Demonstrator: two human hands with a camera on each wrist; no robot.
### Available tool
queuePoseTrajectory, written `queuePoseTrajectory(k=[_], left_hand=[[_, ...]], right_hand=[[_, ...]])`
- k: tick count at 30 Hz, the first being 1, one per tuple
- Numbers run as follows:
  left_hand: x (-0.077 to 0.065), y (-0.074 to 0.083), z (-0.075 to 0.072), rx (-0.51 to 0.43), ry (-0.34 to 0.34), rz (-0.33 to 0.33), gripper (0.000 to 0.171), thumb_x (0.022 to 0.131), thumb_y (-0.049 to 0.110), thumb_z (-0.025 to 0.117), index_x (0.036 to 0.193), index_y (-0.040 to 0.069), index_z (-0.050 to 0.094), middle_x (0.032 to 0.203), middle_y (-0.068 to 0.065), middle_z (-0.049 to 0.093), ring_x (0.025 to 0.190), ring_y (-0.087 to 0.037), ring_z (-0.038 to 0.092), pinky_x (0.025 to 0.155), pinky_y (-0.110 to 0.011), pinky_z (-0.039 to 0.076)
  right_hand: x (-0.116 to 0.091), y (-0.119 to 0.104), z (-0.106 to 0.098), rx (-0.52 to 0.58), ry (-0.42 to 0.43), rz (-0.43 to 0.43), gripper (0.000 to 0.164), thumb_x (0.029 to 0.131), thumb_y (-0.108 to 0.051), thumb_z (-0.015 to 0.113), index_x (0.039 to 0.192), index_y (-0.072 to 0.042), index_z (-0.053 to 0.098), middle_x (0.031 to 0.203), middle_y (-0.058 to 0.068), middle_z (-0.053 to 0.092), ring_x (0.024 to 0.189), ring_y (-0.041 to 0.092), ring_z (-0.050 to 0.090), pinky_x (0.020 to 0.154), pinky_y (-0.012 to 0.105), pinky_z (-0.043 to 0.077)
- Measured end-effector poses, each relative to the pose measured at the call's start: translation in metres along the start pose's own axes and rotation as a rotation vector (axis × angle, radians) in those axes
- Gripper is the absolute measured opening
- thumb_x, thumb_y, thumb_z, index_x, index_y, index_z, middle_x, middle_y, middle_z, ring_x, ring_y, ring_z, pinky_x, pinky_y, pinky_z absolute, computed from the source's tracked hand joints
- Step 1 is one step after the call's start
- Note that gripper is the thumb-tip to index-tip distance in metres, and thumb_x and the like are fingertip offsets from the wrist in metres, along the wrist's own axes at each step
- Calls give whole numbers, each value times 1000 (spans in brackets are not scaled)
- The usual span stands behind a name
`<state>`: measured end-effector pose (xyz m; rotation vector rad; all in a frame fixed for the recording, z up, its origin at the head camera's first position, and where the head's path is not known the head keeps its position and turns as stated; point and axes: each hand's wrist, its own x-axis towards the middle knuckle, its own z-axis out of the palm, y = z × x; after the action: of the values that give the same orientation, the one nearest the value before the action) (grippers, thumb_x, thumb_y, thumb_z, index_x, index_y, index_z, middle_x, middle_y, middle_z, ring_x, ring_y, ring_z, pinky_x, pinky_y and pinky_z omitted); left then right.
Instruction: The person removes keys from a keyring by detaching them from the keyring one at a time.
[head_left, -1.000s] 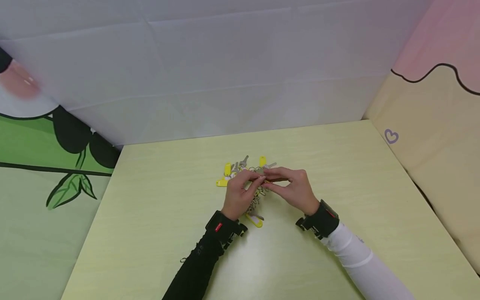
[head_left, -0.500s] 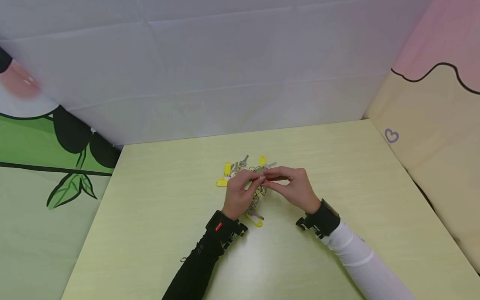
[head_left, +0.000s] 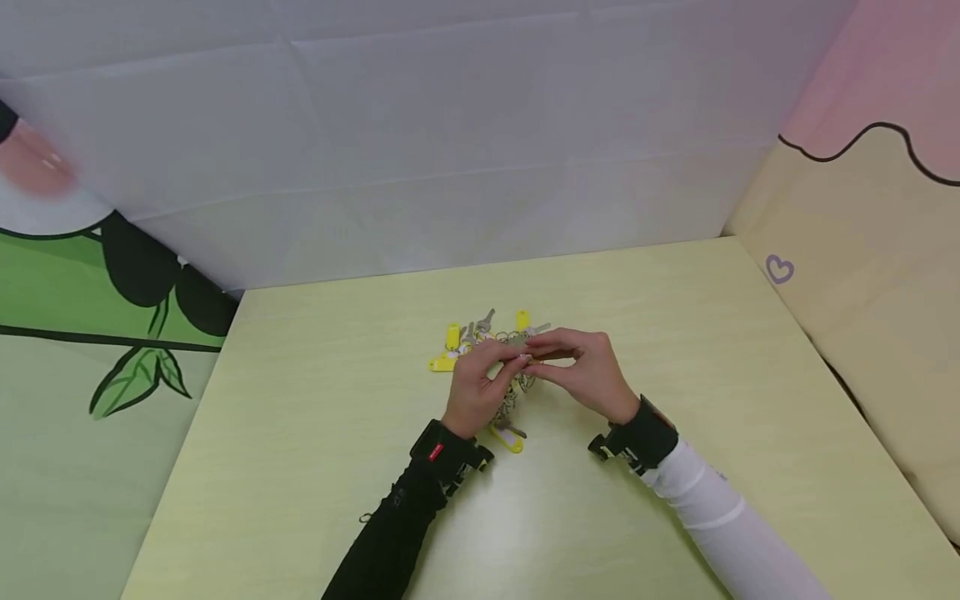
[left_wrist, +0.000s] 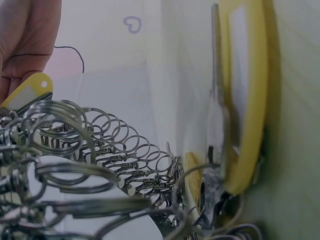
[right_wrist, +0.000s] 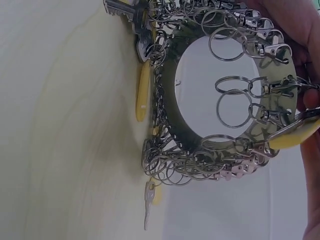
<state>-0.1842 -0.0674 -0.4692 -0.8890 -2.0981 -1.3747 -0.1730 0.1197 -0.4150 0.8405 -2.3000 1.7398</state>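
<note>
Yellow-tagged keys [head_left: 444,364] and a clip-studded ring [right_wrist: 170,90] mid-desk [head_left: 337,467].
From the left, the left hand [head_left: 480,387] pinches the ring, tilted up from the desk; just beside, the right hand [head_left: 588,371] has thumb and fingers on a yellow tag [left_wrist: 30,90].

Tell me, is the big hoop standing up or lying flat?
Standing up: the right wrist view shows the hoop with pale backdrop through its hole and the table off to one side. Exact tilt: cannot tell.
</note>
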Motion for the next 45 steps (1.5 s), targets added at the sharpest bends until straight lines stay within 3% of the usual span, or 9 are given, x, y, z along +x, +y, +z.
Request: queuePoseTrajectory(k=[4,10,17,23,27,31,35,38,45], left_hand=[[0,0,0,7,-2,-1,3,89,6,69,92,6,71,85,-8,71,78,-12,59,64,-38,52],[0,-1,1,-12,-1,-22,7,92,10,67,91,5,71,84,-9,70,77,-12,58,61,-46,52],[0,0,0,-14,-8,-10,3,90,8,69,90,7,71,83,-8,70,76,-11,57,61,-40,50],[-2,-2,1,-24,-7,0,3,90,7,69,91,6,72,82,-8,70,76,-12,57,62,-36,50],[-5,-4,1,-37,11,-13,5,87,1,70,91,3,70,82,-10,69,77,-14,61,64,-37,55],[-6,-5,2,-62,18,-30,9,83,-7,70,90,0,68,83,-14,69,80,-18,65,68,-41,58],[-4,-4,2,-74,16,-51,9,85,-6,69,91,-1,69,85,-15,70,81,-19,66,69,-42,59],[-3,-2,2,-83,13,-66,8,86,-4,68,93,0,69,86,-15,71,82,-18,67,69,-42,59],[-1,-1,-1,-108,9,-91,4,90,1,66,93,2,68,83,-12,71,78,-13,67,68,-37,59]], right_hand=[[0,0,-1,16,9,11,28,76,5,78,103,4,72,101,25,74,87,27,71,76,51,60],[1,1,-1,31,-15,24,30,75,7,78,104,5,72,102,25,73,88,30,71,77,50,60],[2,5,-3,-13,-49,23,23,78,1,78,101,3,75,97,22,75,85,20,72,76,44,62],[1,5,-4,2,-34,-4,23,75,5,79,98,3,75,95,22,76,85,19,72,75,45,62],[1,13,-2,-26,-23,-58,26,74,5,80,98,0,76,94,19,77,84,16,72,74,40,62],[0,28,0,-173,-1,-214,29,72,0,83,99,-6,78,92,12,79,85,10,71,72,31,62],[1,36,-1,-266,35,-345,31,70,-3,85,100,-9,78,90,8,79,85,9,71,69,29,61],[1,37,-2,-253,41,-365,31,70,-3,85,100,-8,78,90,9,79,84,9,71,68,29,61],[2,38,-11,-208,60,-321,32,71,5,82,101,-5,77,92,11,78,85,12,71,71,25,61]])
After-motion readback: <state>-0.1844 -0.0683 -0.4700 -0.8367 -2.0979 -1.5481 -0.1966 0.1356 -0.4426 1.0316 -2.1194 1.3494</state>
